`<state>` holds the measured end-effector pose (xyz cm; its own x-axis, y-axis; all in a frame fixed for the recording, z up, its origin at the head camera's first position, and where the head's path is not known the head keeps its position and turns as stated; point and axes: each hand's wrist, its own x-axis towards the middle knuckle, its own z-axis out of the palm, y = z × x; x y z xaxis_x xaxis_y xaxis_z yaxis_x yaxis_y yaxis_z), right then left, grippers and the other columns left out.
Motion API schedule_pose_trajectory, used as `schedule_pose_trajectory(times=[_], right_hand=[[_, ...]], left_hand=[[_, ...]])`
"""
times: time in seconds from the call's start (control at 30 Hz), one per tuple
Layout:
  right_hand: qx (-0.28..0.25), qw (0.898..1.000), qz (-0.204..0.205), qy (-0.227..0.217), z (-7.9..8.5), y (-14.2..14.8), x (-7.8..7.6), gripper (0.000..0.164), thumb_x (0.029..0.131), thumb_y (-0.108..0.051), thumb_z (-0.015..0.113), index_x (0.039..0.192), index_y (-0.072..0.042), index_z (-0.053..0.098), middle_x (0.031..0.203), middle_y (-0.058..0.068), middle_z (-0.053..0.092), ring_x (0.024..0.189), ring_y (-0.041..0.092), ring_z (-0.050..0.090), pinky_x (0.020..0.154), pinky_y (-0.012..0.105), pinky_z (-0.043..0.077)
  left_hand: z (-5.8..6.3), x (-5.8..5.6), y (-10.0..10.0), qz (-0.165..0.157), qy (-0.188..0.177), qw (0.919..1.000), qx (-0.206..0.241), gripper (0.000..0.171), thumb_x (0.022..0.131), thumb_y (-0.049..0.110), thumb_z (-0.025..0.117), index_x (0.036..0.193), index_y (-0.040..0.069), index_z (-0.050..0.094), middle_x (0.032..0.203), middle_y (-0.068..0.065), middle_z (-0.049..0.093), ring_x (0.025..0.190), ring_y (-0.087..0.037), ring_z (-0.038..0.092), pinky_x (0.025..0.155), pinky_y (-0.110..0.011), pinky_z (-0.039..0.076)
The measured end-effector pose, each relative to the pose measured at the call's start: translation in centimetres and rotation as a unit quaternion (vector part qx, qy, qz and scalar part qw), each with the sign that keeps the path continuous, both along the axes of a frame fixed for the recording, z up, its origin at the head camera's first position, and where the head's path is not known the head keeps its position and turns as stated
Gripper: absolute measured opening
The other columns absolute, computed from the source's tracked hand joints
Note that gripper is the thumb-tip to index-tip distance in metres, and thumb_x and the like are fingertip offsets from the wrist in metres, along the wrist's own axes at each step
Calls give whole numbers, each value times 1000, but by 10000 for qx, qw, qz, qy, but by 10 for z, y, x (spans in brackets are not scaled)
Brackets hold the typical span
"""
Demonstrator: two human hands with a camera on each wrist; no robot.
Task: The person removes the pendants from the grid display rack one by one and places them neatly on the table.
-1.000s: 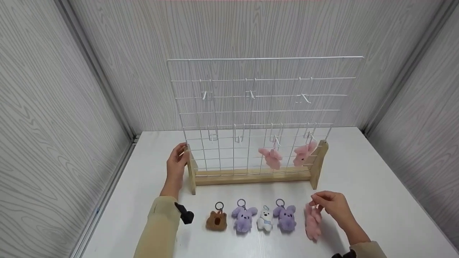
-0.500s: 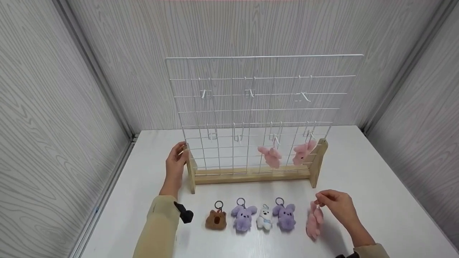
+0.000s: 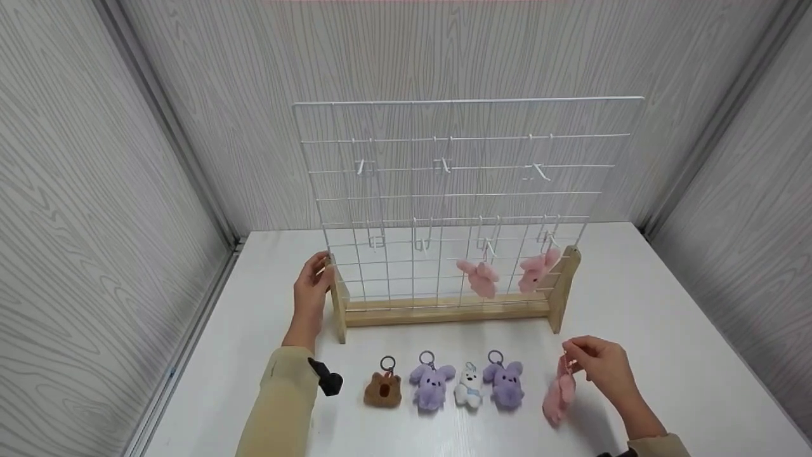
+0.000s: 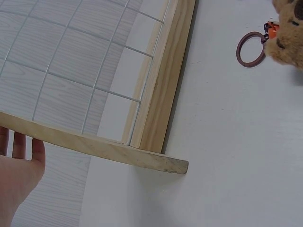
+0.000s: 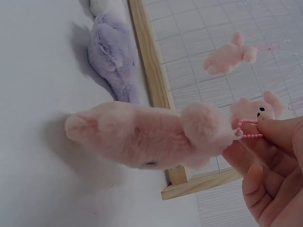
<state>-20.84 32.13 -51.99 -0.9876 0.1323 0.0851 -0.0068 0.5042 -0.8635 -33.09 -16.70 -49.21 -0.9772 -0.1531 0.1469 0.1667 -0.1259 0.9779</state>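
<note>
My right hand (image 3: 602, 368) pinches the pink bead chain (image 5: 251, 128) of a pink plush keychain (image 5: 147, 135), which hangs below the fingers close over the table. At the display rack (image 3: 447, 312), a white wire grid on a wooden base, my left hand (image 3: 312, 289) grips the left wooden side post (image 4: 94, 145); part of its grasp is hidden behind the wood. Two pink plush keychains, one nearer the middle (image 3: 480, 279) and one at the right (image 3: 538, 271), hang from the rack's lower hooks.
Before the rack lie a brown bear keychain (image 3: 382, 390), a purple plush keychain (image 3: 431, 387), a small white one (image 3: 469, 388) and another purple one (image 3: 506, 386). Several bare white hooks (image 3: 444, 165) stick out from the grid. Wood-grain panels (image 3: 114, 209) enclose the white table (image 3: 672, 330).
My right hand has moved slightly right, and the pink plush keychain has turned and swung right with it. My left hand stays at the rack's post.
</note>
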Motion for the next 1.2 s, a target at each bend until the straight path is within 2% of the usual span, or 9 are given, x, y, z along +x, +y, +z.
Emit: schedule_pose_trajectory(times=[0.17,0.3,0.43,0.67,0.9,1.2], right_hand=[[132,9997,-97,-201,-3,2,-1,22,89,-20,64,98,0,68,76,8,68,60,19,65,42,24,42],[263,9989,-115,-361,-7,1,-8,24,90,-20,62,99,2,67,76,7,68,60,19,65,42,25,43],[197,9986,-129,-471,-14,-1,-18,26,90,-19,62,99,4,66,75,8,67,59,19,65,43,26,44],[-218,9958,-281,-842,-21,-7,-30,27,90,-18,62,100,7,65,75,9,68,58,20,64,46,27,47],[-899,9896,-471,-1023,-24,-10,-30,33,91,-17,61,106,12,61,76,11,68,61,20,65,51,27,52],[-1736,9734,-777,-1275,-29,-4,-27,38,92,-16,60,113,15,54,74,9,67,61,19,66,55,29,54]], left_hand=[[10,6,2,-93,-70,9999,29,40,97,11,50,136,8,42,133,-11,41,120,-20,42,98,-36,38],[18,13,4,-130,-85,9999,42,40,97,9,49,136,6,41,133,-12,41,119,-20,42,97,-36,38],[16,12,3,-122,-96,9998,97,40,97,9,49,136,5,41,134,-13,40,120,-22,42,98,-38,38],[-1,-1,0,-9,-57,9999,104,38,96,14,52,133,12,46,132,-7,43,120,-19,43,98,-36,38],[-5,-4,0,-26,135,9999,17,38,96,14,52,133,13,45,133,-7,43,119,-19,43,97,-36,39],[-5,-3,0,17,110,9999,50,38,96,15,53,133,12,46,132,-7,44,119,-19,44,97,-36,39]])
